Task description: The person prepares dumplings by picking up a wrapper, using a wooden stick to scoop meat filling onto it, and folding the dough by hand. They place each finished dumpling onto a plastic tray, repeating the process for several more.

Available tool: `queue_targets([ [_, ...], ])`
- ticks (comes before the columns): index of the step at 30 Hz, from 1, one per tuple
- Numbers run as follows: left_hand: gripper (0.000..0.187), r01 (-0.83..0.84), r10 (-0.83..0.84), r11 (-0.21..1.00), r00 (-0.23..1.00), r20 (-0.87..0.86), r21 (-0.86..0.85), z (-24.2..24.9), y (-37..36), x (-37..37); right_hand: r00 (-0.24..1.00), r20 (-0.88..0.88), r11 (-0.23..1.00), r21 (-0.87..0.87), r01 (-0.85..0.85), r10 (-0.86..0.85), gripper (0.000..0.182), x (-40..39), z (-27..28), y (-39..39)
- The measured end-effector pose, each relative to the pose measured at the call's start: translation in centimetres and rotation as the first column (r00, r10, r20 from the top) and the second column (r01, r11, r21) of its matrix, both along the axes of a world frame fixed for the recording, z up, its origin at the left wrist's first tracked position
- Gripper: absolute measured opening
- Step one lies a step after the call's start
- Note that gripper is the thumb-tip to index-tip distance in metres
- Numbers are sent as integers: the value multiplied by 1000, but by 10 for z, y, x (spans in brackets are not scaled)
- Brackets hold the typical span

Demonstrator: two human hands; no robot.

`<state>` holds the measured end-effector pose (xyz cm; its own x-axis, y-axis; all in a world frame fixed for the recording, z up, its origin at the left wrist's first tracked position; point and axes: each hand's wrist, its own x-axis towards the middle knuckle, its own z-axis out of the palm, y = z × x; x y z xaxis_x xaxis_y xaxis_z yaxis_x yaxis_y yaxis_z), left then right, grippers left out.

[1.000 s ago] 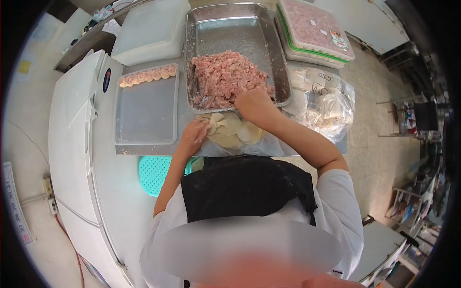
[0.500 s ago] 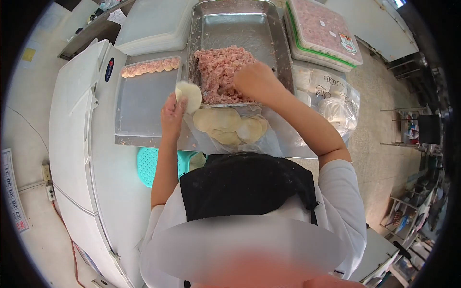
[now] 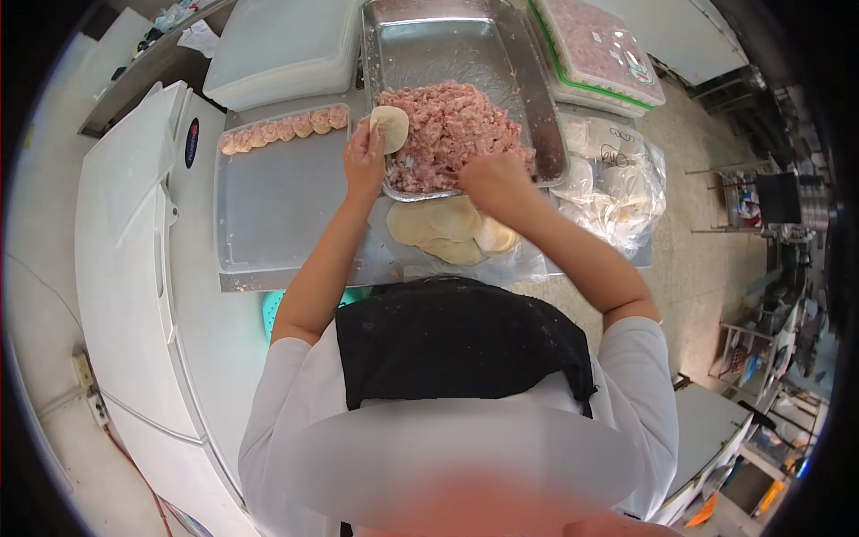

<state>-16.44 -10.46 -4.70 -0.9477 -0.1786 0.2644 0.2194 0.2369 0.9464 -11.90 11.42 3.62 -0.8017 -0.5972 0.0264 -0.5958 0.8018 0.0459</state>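
A round pale dough wrapper [image 3: 392, 130] is held by my left hand [image 3: 364, 161] over the left rim of a deep metal tray [image 3: 543, 107]. Pink minced meat [image 3: 452, 125] fills the near part of that tray. My right hand [image 3: 497, 183] is closed at the meat's lower right edge; what its fingers grip, if anything, is hidden. Below the tray lie overlapping dough wrappers [image 3: 434, 224] on clear plastic. On the left, a shallow plastic tray [image 3: 282, 210] bears a row of several meat-topped dumplings [image 3: 284, 130] along its far edge.
Stacked translucent containers [image 3: 282, 54] stand at the back left. At the back right is a green-edged box [image 3: 599, 54] of pink food, with plastic-wrapped packs [image 3: 617, 174] nearer me. A white appliance [image 3: 125, 268] stands on the left.
The view has shifted a little. My left hand has moved right and up with the wrapper, closer to the meat. My right hand has moved down and right, to the meat's near edge.
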Motion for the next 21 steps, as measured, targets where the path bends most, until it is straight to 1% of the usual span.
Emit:
queue_targets([
  [2,27,-57,63,991,997,-44,120,-15,-1,-1,997,82,999,-33,6,-3,22,13,-21,-21],
  [3,27,-47,52,991,998,-43,126,-18,-2,-3,996,83,1000,-27,16,-14,22,13,-20,-22],
  [5,30,63,-62,992,998,-19,105,-10,-7,-4,970,220,990,-72,119,-101,21,10,-14,-21],
  [6,30,74,-72,992,997,-21,105,-14,-10,-6,934,332,983,-80,163,-128,25,7,-5,-12],
  [7,32,90,-106,934,994,27,346,-19,-12,-11,935,327,982,-79,171,-136,25,8,-7,-2],
  [8,34,84,-147,820,987,68,566,-18,-12,-14,921,369,947,-234,222,-124,26,9,-11,9],
  [9,34,88,-149,818,987,62,569,-16,-15,-15,908,406,884,-382,270,-102,27,9,-13,18],
  [10,36,75,-226,639,970,93,766,-5,-18,-12,909,403,884,-382,270,-103,27,12,-10,23],
  [11,37,39,-309,418,946,102,907,8,-18,-8,901,418,761,-544,354,-120,26,18,-6,28],
  [12,37,46,-312,420,945,97,906,20,-14,-6,891,434,599,-681,421,-132,25,21,-3,32],
  [13,38,89,-380,347,923,54,933,33,-7,-1,893,430,596,-685,420,-135,25,19,-4,36],
  [14,40,125,-442,271,897,8,954,41,1,3,813,568,514,-662,545,-129,24,14,-7,42],
  [15,40,130,-444,274,896,6,953,45,11,5,715,691,430,-616,660,-106,25,11,-8,47],
  [16,41,132,-437,309,899,17,942,49,22,6,718,688,427,-621,657,-105,25,11,-2,47],
  [17,43,135,-428,345,904,27,929,56,33,8,669,743,358,-625,694,1,28,9,7,43],
  [18,43,140,-427,350,904,24,926,64,42,10,614,781,292,-618,730,115,32,7,12,39],
  [19,48,94,-432,240,902,20,966,77,50,11,619,776,289,-625,726,121,32,5,0,34],
  [20,53,44,-436,126,900,16,991,85,57,12,789,613,343,-751,564,45,28,3,-22,30],
  [21,53,47,-433,133,901,16,990,86,60,13,912,410,408,-830,381,-17,25,2,-34,31],
])
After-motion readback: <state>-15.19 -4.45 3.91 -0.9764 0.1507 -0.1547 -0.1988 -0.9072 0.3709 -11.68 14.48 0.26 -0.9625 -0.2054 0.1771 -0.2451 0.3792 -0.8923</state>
